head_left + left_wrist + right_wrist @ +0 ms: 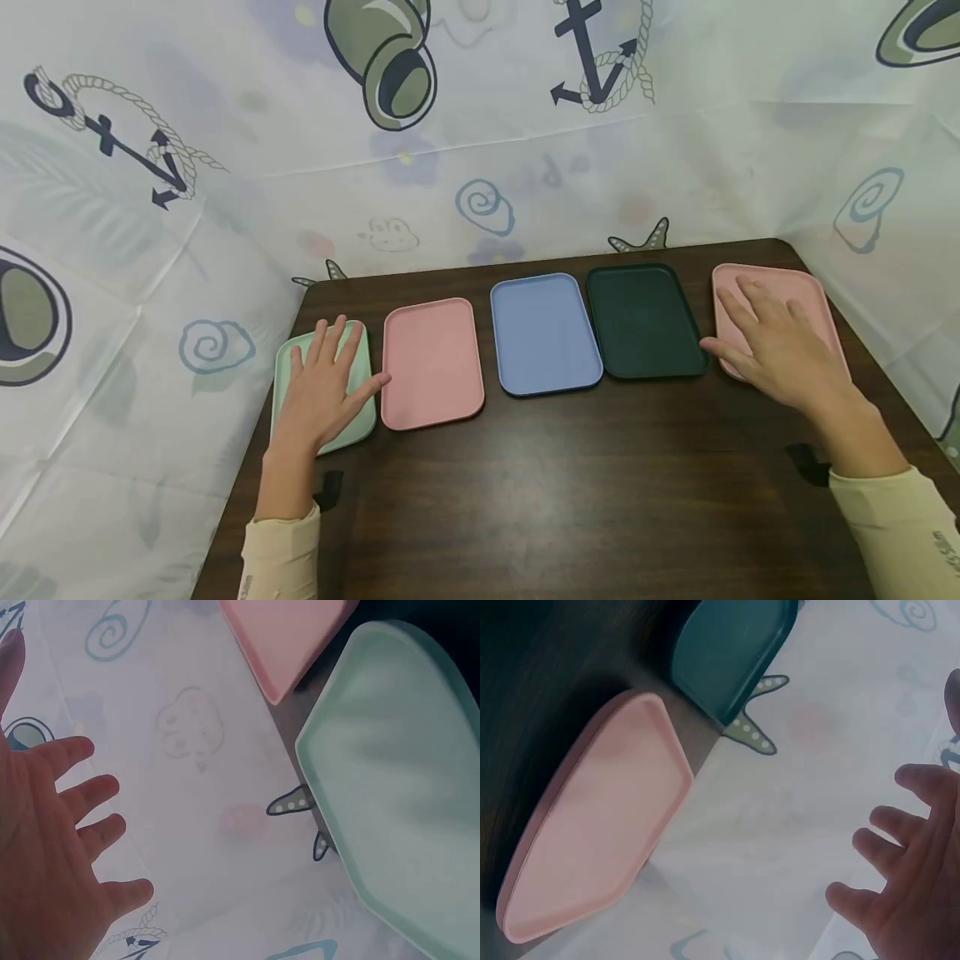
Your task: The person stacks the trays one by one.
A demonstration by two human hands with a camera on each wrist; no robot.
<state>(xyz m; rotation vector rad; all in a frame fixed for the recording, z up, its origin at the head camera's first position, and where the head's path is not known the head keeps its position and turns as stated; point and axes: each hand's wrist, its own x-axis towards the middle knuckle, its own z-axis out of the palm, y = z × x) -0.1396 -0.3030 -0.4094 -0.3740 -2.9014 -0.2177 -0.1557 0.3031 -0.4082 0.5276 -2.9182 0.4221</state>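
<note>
My left hand (318, 396), fingers spread, hovers over a mint green tray (362, 408) at the left end of a row; the left wrist view shows the same tray (397, 772) apart from the fingers. On the far right, my right hand (783, 350) spreads its fingers above a pink tray (813, 292), which the right wrist view shows whole. Between them lie another pink tray (433, 362), a blue tray (546, 333) and a dark green tray (645, 321). All are shallow rounded rectangles. Neither hand holds anything.
The trays lie on a dark brown wooden table (562, 500). A white patterned cloth (525, 167) with anchors and shells hangs behind the table and along both its sides. Black straps (808, 463) show at both wrists.
</note>
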